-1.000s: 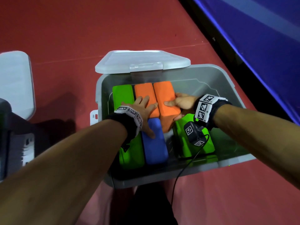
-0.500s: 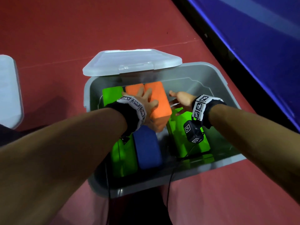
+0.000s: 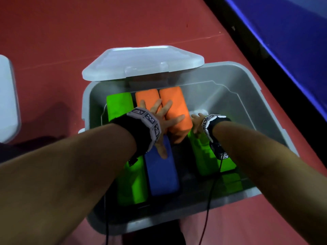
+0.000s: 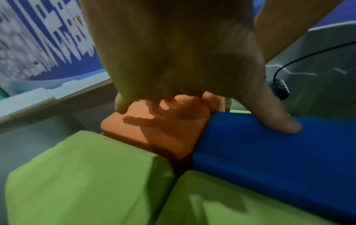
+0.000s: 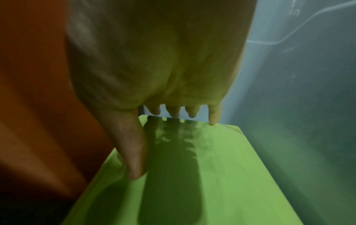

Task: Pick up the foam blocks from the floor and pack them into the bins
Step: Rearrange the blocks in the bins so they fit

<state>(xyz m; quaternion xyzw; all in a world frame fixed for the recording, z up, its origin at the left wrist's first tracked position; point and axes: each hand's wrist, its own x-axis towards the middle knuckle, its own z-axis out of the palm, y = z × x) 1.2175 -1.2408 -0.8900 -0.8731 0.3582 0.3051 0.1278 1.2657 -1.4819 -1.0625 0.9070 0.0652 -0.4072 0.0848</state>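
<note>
- Left hand (image 3: 160, 123): fingers spread flat on orange blocks (image 3: 174, 110), thumb on blue block (image 3: 161, 171).
- Right hand (image 3: 197, 121): open, fingertips apparently touching green block (image 5: 202, 167).
- Wristbands (image 3: 150, 121): coded squares, unreadable.

No words, brands or numbers can be read. The only signs are black-and-white square code markers on the left wristband (image 3: 147, 122) and the right wristband (image 3: 211, 121), and one on the small camera (image 3: 224, 156) below the right wristband.
</note>
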